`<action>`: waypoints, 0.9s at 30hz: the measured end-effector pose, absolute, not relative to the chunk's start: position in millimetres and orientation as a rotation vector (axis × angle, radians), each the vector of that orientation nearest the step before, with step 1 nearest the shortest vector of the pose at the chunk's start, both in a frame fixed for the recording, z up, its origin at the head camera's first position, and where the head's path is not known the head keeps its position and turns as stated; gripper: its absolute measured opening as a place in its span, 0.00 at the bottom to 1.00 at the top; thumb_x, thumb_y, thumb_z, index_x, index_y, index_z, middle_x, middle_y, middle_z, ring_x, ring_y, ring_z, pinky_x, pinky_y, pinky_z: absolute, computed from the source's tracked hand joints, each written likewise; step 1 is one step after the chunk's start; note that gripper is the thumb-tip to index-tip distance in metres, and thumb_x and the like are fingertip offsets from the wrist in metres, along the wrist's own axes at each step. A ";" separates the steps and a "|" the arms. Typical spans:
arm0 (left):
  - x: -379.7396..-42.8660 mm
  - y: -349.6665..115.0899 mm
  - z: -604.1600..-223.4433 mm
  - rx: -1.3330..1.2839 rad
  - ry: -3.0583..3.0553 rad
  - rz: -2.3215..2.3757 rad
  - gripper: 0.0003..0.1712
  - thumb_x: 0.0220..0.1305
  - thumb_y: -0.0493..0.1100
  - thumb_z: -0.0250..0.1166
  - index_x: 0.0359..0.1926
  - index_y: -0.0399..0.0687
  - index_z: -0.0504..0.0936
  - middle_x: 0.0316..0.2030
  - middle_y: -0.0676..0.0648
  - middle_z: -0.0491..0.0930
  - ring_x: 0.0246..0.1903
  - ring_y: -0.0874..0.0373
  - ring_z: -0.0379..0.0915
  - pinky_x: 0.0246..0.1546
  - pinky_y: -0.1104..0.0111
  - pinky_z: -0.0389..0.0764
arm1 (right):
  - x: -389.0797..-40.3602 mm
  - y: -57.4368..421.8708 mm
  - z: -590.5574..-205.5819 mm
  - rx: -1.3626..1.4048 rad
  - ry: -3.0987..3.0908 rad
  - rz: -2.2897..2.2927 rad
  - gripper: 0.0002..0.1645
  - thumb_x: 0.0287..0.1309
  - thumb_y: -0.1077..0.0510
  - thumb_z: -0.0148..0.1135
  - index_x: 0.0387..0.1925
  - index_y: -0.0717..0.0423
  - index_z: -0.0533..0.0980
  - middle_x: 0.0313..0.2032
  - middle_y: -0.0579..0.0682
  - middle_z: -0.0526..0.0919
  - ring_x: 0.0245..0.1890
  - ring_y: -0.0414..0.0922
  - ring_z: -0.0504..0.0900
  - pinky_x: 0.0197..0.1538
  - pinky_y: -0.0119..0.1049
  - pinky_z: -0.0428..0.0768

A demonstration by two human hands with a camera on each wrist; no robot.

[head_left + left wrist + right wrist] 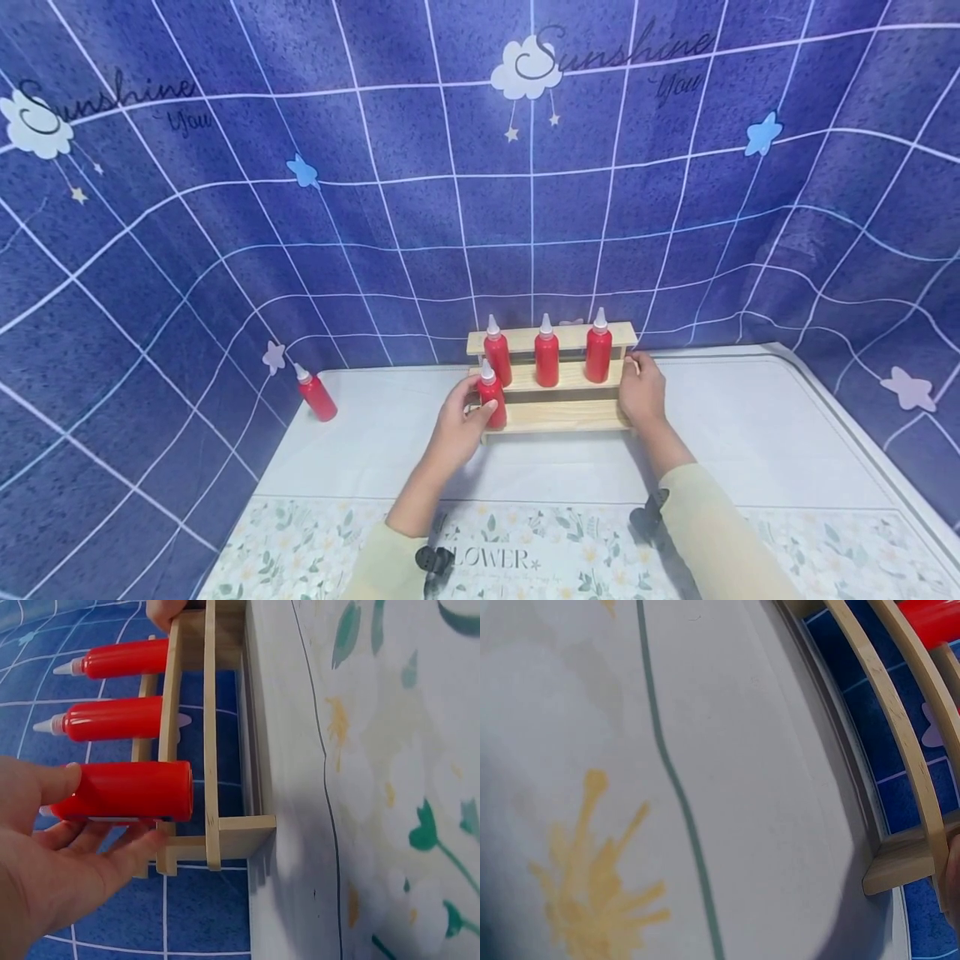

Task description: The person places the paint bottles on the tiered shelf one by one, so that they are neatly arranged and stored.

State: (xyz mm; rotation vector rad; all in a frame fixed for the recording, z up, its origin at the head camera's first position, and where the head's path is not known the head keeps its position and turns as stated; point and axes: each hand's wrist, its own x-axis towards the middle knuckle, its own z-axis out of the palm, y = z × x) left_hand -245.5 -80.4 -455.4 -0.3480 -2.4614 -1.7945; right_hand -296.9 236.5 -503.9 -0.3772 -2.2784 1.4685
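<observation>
My left hand holds a red squeeze bottle with a pale nozzle, thumb on one side and fingers on the other. That bottle is close over the left end of the front step of a three-tier wooden rack; its base faces the camera in the left wrist view. On the middle step stand a left bottle, partly hidden behind the held one, a middle bottle and a right bottle. My right hand grips the rack's right end; only an edge of it shows in the right wrist view.
Another red bottle stands apart at the far left of the white table. A flower-print mat covers the near part. Behind and at both sides hangs a blue checked curtain.
</observation>
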 end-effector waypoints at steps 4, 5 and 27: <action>-245.6 -80.6 -456.8 -0.348 -2.503 -1.719 0.27 0.73 0.38 0.66 0.71 0.46 0.74 0.62 0.41 0.82 0.63 0.45 0.80 0.63 0.51 0.84 | -297.6 236.5 -504.4 -0.378 -2.285 1.467 0.25 0.82 0.54 0.42 0.63 0.68 0.73 0.66 0.71 0.77 0.72 0.68 0.72 0.78 0.63 0.67; -245.6 -80.6 -457.0 -0.352 -2.509 -1.706 0.27 0.73 0.39 0.66 0.71 0.47 0.75 0.62 0.41 0.82 0.62 0.45 0.80 0.62 0.51 0.84 | -297.5 236.5 -504.2 -0.378 -2.286 1.468 0.25 0.82 0.54 0.42 0.64 0.68 0.73 0.66 0.71 0.77 0.72 0.68 0.72 0.78 0.63 0.67; -250.8 -86.2 -458.9 -0.378 -2.596 -1.578 0.29 0.74 0.43 0.67 0.72 0.46 0.74 0.62 0.40 0.85 0.61 0.45 0.83 0.62 0.53 0.86 | -296.7 236.3 -504.9 -0.376 -2.277 1.465 0.26 0.82 0.52 0.41 0.64 0.67 0.73 0.65 0.71 0.78 0.71 0.68 0.73 0.77 0.63 0.68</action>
